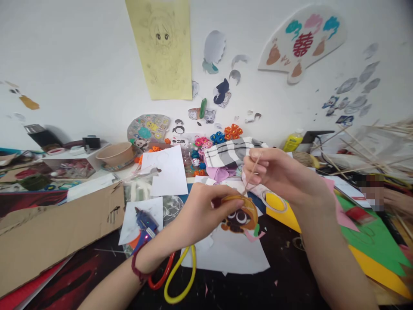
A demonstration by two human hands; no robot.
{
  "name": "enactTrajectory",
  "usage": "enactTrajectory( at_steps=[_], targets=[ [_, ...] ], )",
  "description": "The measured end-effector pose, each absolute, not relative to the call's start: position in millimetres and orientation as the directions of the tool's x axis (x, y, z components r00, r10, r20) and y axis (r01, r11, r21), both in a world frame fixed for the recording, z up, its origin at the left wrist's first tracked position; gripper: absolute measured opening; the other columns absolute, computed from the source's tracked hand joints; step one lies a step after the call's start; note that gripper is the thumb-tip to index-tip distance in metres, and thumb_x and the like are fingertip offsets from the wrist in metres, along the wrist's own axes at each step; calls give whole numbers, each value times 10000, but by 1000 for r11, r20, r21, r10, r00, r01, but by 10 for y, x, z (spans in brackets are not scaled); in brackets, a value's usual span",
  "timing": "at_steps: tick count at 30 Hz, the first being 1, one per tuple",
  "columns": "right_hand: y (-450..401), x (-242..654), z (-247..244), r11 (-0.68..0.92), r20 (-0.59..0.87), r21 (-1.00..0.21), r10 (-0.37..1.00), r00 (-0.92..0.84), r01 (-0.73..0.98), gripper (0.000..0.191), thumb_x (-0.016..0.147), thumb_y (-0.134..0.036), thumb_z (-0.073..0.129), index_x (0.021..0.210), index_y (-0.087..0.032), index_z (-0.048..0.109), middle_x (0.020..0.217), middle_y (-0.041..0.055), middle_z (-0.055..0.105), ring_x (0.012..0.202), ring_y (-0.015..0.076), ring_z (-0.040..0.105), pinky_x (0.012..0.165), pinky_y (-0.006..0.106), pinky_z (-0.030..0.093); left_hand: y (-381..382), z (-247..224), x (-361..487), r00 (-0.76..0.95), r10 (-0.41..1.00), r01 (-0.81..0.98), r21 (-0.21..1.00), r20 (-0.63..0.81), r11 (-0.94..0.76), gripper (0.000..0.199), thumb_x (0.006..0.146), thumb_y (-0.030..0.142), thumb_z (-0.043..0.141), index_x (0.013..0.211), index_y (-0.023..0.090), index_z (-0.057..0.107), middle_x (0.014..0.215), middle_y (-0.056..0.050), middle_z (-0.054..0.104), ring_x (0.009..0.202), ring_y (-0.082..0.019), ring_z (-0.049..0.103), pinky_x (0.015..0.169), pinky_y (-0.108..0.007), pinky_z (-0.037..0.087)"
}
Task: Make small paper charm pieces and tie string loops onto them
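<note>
Between thumb and fingers, my left hand [203, 211] grips the upper edge of an orange-brown cartoon cutout [240, 217] with big white-ringed eyes and a bit of green and pink at its lower right. My right hand [274, 170], raised above it to the right, pinches a thin tan cord [252, 175] that runs down to the cutout's top edge. Whether the cord is fixed there is hidden by my left fingers. Below the cutout lies a sheet of white paper [226, 256] on the dark table.
A blue glue gun [146, 221] with a lit red light lies left of my wrist. Scissors with yellow [180, 297] and red handles lie near me. Cardboard [64, 232] covers the left; green paper [371, 232] and thin sticks [348, 148] are right. A white tape roll [274, 209] sits near my right wrist.
</note>
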State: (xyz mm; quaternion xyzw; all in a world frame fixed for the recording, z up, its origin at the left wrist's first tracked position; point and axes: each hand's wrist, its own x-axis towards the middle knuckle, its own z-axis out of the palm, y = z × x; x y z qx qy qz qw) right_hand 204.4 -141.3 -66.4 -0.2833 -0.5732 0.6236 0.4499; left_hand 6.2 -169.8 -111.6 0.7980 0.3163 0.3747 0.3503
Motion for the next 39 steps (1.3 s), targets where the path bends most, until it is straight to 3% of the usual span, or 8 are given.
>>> enactTrajectory(
  at_steps=[4,8,12,18,26,31,34,39],
  targets=[
    [-1344,2064,-676,112,220,-960,871,-440,-257,336,755,-303,643,507,-224,430,543,-31,333,557,142,435,631,317,473,-1587,-1176,56,501,772,240,794,392,-559,258,910,357,597,882,147,743,747,-43,707,619,-110,561,570,-223,433],
    [-1231,2061,-701,121,224,-956,890,-397,-267,219,755,-436,593,655,-241,603,590,-5,421,595,174,465,649,354,495,-1449,-1248,45,486,774,249,784,406,-568,281,910,377,590,868,140,736,779,-53,708,664,-122,585,603,-228,459],
    [-1117,2019,-764,213,315,-927,888,-334,-309,212,779,-383,586,638,-229,624,703,25,543,708,182,529,743,349,497,-1320,-1335,32,457,785,276,773,418,-571,304,916,397,576,902,138,735,799,-61,714,665,-129,607,614,-235,479],
    [-968,1939,-910,221,314,-926,901,-300,-305,128,769,-284,650,668,-205,649,846,23,608,832,155,563,837,316,474,-1154,-1485,30,468,800,278,797,375,-536,290,910,388,584,921,143,738,828,-67,723,687,-144,637,610,-233,489],
    [-945,1928,-957,184,287,-943,873,-394,-279,88,811,-240,670,880,-189,690,956,22,605,855,142,593,771,282,465,-1064,-1486,-43,389,840,389,760,378,-521,221,888,331,613,1009,180,720,948,-50,742,782,-164,667,686,-252,497],
    [-1034,1915,-905,286,351,-933,855,-381,-217,92,838,-239,637,881,-184,697,952,39,610,870,158,580,790,303,464,-1059,-1478,-59,385,829,403,735,405,-546,250,844,333,688,1071,229,683,989,-20,747,904,-187,676,792,-292,489],
    [-1059,1912,-887,331,387,-921,847,-364,-206,93,838,-242,631,836,-191,709,927,38,621,904,165,573,825,307,457,-1059,-1477,-68,386,799,387,705,461,-594,345,802,342,741,1122,248,653,1128,-26,712,1060,-213,639,916,-339,471],
    [-1061,1913,-870,287,369,-925,835,-409,-248,120,809,-248,613,769,-204,717,929,46,645,889,186,590,823,344,463,-1086,-1454,-72,437,728,252,706,528,-662,530,780,306,770,1261,236,561,1291,-71,628,1184,-227,584,1018,-380,438]
  ],
)
